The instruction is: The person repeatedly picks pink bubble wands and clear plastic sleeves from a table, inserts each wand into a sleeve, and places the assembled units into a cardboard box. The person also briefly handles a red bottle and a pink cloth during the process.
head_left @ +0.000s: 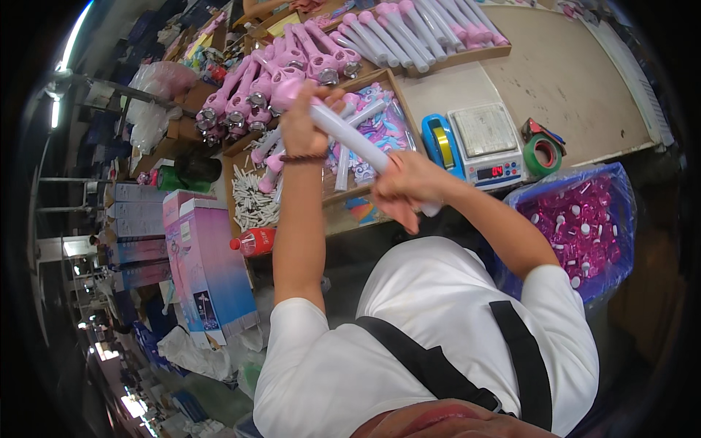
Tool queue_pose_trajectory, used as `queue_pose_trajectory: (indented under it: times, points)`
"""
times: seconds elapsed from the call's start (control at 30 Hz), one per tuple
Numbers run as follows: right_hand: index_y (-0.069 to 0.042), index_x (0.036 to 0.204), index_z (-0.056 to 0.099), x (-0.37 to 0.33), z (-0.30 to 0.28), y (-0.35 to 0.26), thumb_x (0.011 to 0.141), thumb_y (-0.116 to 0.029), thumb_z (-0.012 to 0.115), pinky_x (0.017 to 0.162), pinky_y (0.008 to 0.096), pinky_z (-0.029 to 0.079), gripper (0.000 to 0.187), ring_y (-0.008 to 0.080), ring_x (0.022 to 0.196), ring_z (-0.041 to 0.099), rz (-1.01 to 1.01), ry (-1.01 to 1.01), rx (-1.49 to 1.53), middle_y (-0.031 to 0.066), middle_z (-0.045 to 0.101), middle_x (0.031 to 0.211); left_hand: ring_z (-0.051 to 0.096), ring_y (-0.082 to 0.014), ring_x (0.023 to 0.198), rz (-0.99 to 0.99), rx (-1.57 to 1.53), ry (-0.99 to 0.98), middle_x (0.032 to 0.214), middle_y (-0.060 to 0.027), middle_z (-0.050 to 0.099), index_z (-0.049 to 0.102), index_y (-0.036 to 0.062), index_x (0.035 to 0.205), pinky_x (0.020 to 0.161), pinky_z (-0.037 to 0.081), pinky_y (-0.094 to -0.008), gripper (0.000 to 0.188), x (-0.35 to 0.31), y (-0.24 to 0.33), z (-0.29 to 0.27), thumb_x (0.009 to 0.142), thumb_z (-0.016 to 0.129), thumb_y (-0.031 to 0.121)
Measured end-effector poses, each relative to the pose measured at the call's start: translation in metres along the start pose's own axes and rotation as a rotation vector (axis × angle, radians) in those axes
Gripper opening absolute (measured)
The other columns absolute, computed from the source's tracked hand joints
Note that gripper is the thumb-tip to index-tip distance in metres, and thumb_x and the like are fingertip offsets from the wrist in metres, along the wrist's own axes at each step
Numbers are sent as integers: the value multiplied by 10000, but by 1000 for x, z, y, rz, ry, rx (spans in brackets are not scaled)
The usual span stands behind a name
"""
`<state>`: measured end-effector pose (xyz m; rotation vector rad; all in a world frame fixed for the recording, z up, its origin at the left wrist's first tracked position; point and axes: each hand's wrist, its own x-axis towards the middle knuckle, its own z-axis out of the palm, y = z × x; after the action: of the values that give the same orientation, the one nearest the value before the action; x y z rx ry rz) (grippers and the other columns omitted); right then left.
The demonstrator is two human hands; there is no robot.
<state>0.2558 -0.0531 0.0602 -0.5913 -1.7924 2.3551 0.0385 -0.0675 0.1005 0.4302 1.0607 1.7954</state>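
A toy wand (350, 136) with a translucent white tube and a pink head lies slanted across both hands. My left hand (303, 130) is closed around it at the pink end. My right hand (410, 184) grips the tube near its other end, which sticks out below the fingers. Beneath the wand stands a shallow cardboard box (400, 93) with pink, blue and purple decorated pieces and several loose tubes. Pink wand parts with silvery ends (252, 95) are heaped just beyond my left hand.
Far off, a tray (467, 55) holds rows of pink-ended tubes. To the right are a blue tape dispenser (441, 146), a digital scale (485, 133), green tape (542, 155) and a lined blue bin (624, 212) of pink bottles. Small white cylinders (252, 202) and a red-labelled bottle (255, 241) lie left.
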Motion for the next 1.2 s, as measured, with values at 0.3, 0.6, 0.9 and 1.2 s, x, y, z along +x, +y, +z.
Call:
queue_pose_trajectory:
  times: [0.3, 0.6, 0.9, 1.2]
  points:
    - [51, 1088, 535, -65, -37, 41, 891, -382, 561, 682, 227, 470, 477, 107, 764, 591, -176, 211, 153, 82, 616, 867, 531, -225, 738, 139, -164, -47, 804, -80, 545, 513, 29, 920, 716, 467, -415, 610, -4, 5, 30, 723, 646, 591]
    - [78, 1089, 529, -62, -53, 67, 904, -645, 279, 810, 344, 501, 787, 263, 883, 619, -29, 200, 915, 187, 624, 946, 566, -264, 851, 115, -184, -229, 913, -108, 582, 523, 93, 1076, 835, 461, -443, 432, -32, -38, 61, 877, 537, 476]
    - [26, 1035, 512, -50, -78, 75, 963, -475, 381, 521, 284, 498, 524, 204, 612, 569, -117, 508, 1189, 145, 576, 877, 593, -247, 937, -34, 48, -185, 1035, -102, 561, 437, 34, 1115, 798, 525, -435, 306, -79, -153, 90, 897, 596, 178]
    - [-71, 836, 585, -112, -79, 2, 890, -194, 524, 377, 294, 398, 147, 139, 367, 488, -443, 580, -356, 31, 512, 519, 622, -222, 846, -474, 599, -224, 962, -84, 601, 530, 32, 1044, 689, 548, -463, 254, 57, -143, 6, 891, 594, 225]
